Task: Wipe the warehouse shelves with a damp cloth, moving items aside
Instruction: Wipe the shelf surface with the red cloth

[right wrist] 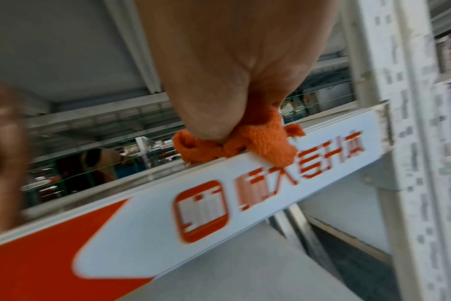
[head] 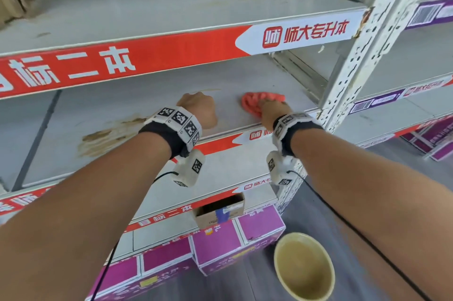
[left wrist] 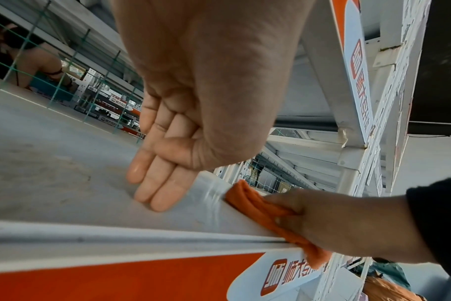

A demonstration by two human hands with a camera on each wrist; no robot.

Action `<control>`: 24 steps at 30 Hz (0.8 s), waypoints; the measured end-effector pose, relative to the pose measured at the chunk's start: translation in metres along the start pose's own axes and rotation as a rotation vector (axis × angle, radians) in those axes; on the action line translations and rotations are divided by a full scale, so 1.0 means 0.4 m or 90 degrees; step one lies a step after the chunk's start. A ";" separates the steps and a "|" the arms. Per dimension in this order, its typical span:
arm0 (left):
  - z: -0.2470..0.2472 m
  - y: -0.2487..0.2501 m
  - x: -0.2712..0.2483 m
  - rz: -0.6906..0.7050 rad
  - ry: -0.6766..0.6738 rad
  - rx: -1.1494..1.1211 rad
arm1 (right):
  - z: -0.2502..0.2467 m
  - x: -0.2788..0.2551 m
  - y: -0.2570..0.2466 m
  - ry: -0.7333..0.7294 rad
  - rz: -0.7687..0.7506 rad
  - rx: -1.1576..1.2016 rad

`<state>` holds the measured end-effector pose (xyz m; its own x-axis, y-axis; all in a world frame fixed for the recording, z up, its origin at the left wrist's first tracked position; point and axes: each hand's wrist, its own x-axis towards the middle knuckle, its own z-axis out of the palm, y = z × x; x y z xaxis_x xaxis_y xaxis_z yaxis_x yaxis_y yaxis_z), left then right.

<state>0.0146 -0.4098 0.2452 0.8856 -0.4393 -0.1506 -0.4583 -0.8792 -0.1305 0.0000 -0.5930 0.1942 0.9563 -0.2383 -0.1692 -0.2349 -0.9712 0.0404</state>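
Note:
An orange knitted cloth (head: 259, 100) lies bunched on the grey middle shelf (head: 147, 104), near its front right corner. My right hand (head: 270, 113) grips it and presses it down at the shelf's front lip. In the right wrist view the cloth (right wrist: 258, 142) bulges out from under the palm onto the red and white edge label (right wrist: 245, 193). My left hand (head: 201, 109) is a short way left of the cloth and holds nothing. In the left wrist view its fingers (left wrist: 154, 183) are loosely bent, tips resting on the shelf (left wrist: 52, 173). A wet streak shows beside the cloth (left wrist: 255, 203).
A brown stain (head: 110, 134) marks the shelf left of my left wrist. A perforated white upright (head: 362, 60) stands just right of the cloth. Below are a small open cardboard box (head: 218, 210), purple cartons (head: 259, 224) and a yellow bowl of murky water (head: 304, 266) on the floor.

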 end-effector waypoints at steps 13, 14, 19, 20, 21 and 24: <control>0.012 -0.046 -0.005 0.005 -0.002 -0.071 | 0.032 0.096 -0.089 0.006 0.013 0.115; 0.018 -0.060 -0.003 0.002 -0.007 -0.091 | 0.018 0.081 -0.128 -0.008 0.004 0.123; 0.040 -0.146 0.007 -0.068 0.008 -0.204 | -0.029 0.045 -0.254 -0.057 -0.074 0.140; 0.041 -0.163 0.008 -0.096 0.037 -0.205 | -0.031 0.045 -0.270 -0.068 -0.095 0.139; 0.039 -0.174 0.009 -0.121 0.053 -0.195 | -0.033 0.042 -0.282 -0.088 -0.114 0.134; 0.034 -0.170 0.017 -0.147 0.064 -0.176 | -0.027 0.017 -0.278 -0.131 -0.147 0.154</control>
<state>0.0506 -0.3506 0.2396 0.9726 -0.2273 -0.0496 -0.2200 -0.9679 0.1218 0.0345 -0.4869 0.1990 0.9399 0.0154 -0.3412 -0.0753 -0.9651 -0.2509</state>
